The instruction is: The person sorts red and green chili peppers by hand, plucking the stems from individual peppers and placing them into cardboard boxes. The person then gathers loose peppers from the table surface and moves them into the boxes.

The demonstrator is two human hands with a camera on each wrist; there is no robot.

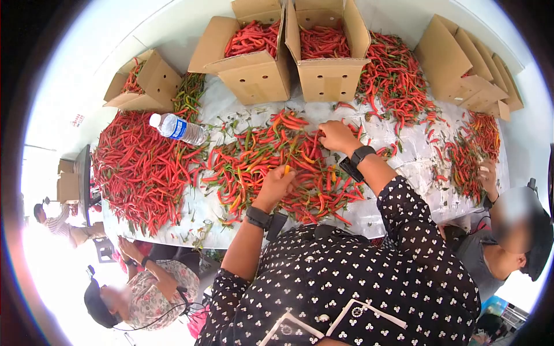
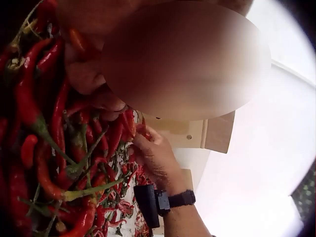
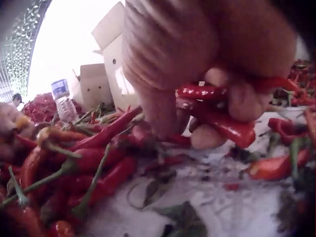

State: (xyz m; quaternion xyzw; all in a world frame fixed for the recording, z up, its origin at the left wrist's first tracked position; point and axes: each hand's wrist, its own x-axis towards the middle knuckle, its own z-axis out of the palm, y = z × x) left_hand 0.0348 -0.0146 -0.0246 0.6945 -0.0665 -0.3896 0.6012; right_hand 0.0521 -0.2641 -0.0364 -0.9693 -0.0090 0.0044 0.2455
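My left hand (image 1: 276, 187) holds an orange chili pepper (image 1: 287, 169), its tip poking out above the fingers, over the near part of a loose pile of chili peppers (image 1: 248, 155). In the left wrist view that hand (image 2: 91, 81) is close to red peppers with green stems, part of it blurred out. My right hand (image 1: 339, 137) is at the pile's far right side. The right wrist view shows its fingers (image 3: 244, 103) curled round red chili peppers (image 3: 224, 126), low over the white table cover (image 3: 148, 212).
A bottle (image 1: 178, 129) lies on a larger heap of red peppers (image 1: 138, 173) to the left. Cardboard boxes of peppers (image 1: 254, 75) line the back, with another heap (image 1: 392, 75) beside them. Seated people work at left (image 1: 156, 288) and right (image 1: 502, 242).
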